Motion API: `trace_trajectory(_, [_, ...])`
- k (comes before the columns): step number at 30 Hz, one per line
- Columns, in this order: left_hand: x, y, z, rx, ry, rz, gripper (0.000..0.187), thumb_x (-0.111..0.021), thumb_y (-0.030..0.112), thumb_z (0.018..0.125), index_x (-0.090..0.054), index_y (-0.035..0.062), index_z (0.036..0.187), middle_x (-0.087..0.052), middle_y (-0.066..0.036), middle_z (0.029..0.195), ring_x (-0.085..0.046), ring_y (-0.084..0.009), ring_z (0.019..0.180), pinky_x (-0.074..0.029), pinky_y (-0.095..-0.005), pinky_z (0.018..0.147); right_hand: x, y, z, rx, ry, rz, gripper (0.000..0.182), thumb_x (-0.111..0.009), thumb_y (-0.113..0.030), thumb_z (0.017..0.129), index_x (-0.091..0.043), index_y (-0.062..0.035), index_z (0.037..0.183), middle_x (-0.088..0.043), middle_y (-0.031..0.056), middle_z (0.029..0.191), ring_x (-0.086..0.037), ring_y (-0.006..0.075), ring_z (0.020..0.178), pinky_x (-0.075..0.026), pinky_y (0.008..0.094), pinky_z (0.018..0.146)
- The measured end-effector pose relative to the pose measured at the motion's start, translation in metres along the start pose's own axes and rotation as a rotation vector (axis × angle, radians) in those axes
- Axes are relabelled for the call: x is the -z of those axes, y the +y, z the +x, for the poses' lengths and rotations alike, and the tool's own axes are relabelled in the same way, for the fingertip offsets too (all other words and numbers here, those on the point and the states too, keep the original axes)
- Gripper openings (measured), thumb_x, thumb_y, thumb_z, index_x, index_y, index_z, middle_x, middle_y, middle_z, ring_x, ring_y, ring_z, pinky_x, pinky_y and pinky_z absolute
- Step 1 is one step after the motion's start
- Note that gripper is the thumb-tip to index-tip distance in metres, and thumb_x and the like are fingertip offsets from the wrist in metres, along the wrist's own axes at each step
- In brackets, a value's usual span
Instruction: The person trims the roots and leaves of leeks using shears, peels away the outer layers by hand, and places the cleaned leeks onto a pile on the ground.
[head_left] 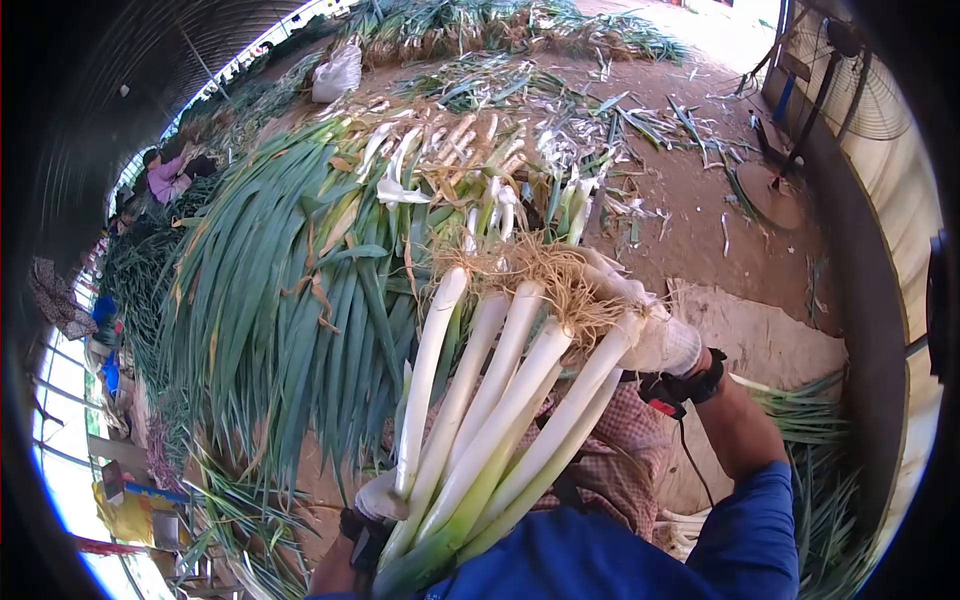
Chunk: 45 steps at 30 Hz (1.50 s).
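"Head view: what's largest near the left hand (382,497)?"

"A leek pile (270,270), fanned out beyond it, leaves drooping. Next, the leek bundle (515,395), slanting from that hand up to the right hand (668,345)"

"How would it handle?"

"Fairly heavy together, I'd guess; shanks stiff, smooth, perhaps slippery, the leaves softer and easily creased. Best held around the firm white shanks"

"Any container?"

"A white bag (336,72), well beyond both hands; contents can't be made out"

"And the hands?"

"Both gloved. The left curls around the bundle's greener end; the right is against the root end, fingers masked, so I can't tell how closed. Smallest, stringy roots (565,290) just beside it"
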<state>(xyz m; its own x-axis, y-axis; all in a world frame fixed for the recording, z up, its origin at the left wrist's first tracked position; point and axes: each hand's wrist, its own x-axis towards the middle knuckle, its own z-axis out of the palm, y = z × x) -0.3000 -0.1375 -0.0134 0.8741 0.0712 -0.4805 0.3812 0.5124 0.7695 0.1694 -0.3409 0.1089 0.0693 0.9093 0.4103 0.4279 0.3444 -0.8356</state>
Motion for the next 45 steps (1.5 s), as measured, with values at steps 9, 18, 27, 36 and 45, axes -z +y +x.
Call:
trace_trajectory(9, [-0.007,0.003,0.003,0.017,-0.002,0.065,0.126,-0.103,0.044,0.063,-0.044,-0.0019,0.164,-0.058,-0.012,0.158,-0.056,-0.0236,0.143,-0.041,-0.0391,0.123,0.036,0.015,0.015,0.221,0.074,-0.921,0.038,-0.078,-0.029,0.087,-0.072,-0.0042,0.115,-0.065,0.0094,0.139,-0.055,0.0367,0.138,-0.038,0.0566,0.124])
trace_trajectory(18, [-0.013,0.010,0.027,0.000,0.069,0.136,0.116,-0.098,0.053,0.067,-0.053,-0.0042,0.157,-0.066,-0.012,0.149,-0.064,-0.0242,0.134,-0.049,-0.0386,0.116,0.079,0.056,0.004,0.020,0.050,-1.138,0.025,-0.077,-0.015,0.077,-0.075,-0.0127,0.102,-0.074,0.0017,0.112,-0.063,0.0293,0.126,-0.036,0.0548,0.126])
trace_trajectory(27, [0.010,0.001,0.015,0.119,0.082,0.126,0.114,-0.095,0.043,0.066,-0.049,-0.0041,0.159,-0.063,-0.013,0.152,-0.060,-0.0245,0.137,-0.047,-0.0383,0.117,0.176,0.078,-0.120,-0.526,0.322,-1.563,0.038,-0.072,-0.020,0.095,-0.070,-0.0139,0.132,-0.061,0.0121,0.150,-0.060,0.0355,0.134,-0.044,0.0495,0.118])
trace_trajectory(36, [-0.029,0.055,0.078,0.090,-0.070,0.121,0.124,-0.096,0.060,0.069,-0.045,-0.0036,0.162,-0.061,-0.012,0.155,-0.061,-0.0217,0.136,-0.047,-0.0362,0.117,-0.073,0.005,-0.147,0.115,0.075,-1.065,0.040,-0.082,-0.031,0.079,-0.067,-0.0424,0.114,-0.060,0.0055,0.149,-0.047,0.0346,0.149,-0.044,0.0588,0.120])
trace_trajectory(45, [-0.111,0.155,0.227,0.187,-0.490,0.372,0.069,-0.076,0.039,0.099,-0.060,-0.0025,0.151,-0.072,-0.010,0.134,-0.069,-0.0165,0.117,-0.054,-0.0333,0.105,-0.024,0.015,-0.144,0.174,0.266,-1.259,0.099,-0.092,-0.041,0.074,-0.045,-0.0439,0.162,-0.043,0.0123,0.170,-0.047,0.0434,0.152,-0.026,0.0658,0.130])
